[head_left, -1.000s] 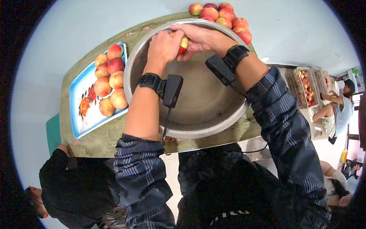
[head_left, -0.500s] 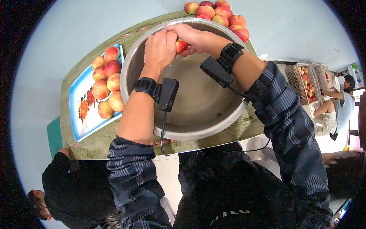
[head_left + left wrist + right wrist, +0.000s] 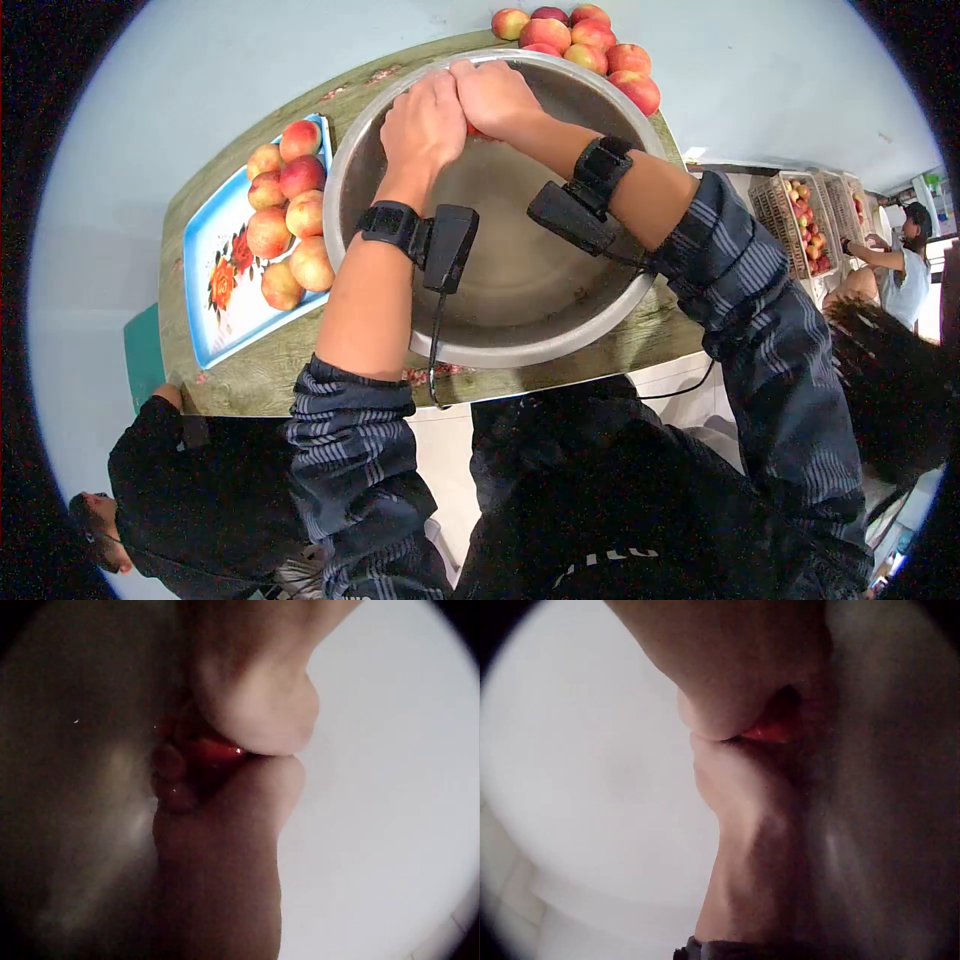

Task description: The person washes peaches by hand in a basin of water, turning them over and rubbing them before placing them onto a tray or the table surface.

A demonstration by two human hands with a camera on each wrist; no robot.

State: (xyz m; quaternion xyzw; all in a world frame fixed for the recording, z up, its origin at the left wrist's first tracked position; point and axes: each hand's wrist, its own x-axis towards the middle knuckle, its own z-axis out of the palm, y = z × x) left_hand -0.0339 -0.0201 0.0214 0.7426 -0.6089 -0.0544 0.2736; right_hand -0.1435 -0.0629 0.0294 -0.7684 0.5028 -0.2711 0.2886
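Over the far part of a wide metal basin [image 3: 500, 357], my left hand [image 3: 425, 120] and right hand [image 3: 498, 98] are pressed together around a peach [image 3: 474, 130]. Only a red sliver of it shows below the hands in the head view. Both hands have curled fingers and grip the fruit between them, thumbs side by side on top. In the left wrist view the peach [image 3: 217, 752] looks red and shiny in the gap between the palms. The right wrist view shows the same red peach [image 3: 776, 729], mostly hidden by the hands. Cloudy water [image 3: 530, 240] lies in the basin.
A blue-rimmed floral tray [image 3: 225, 330] with several peaches [image 3: 268, 233] stands left of the basin. More peaches [image 3: 593, 35] are piled behind it on the table [image 3: 240, 385]. A person in black [image 3: 210, 500] is at left; crates [image 3: 775, 210] and other people are at right.
My right hand has turned over and closed in against the left, covering the peach that showed red and yellow between them before. A dark-haired head has come into view at lower right.
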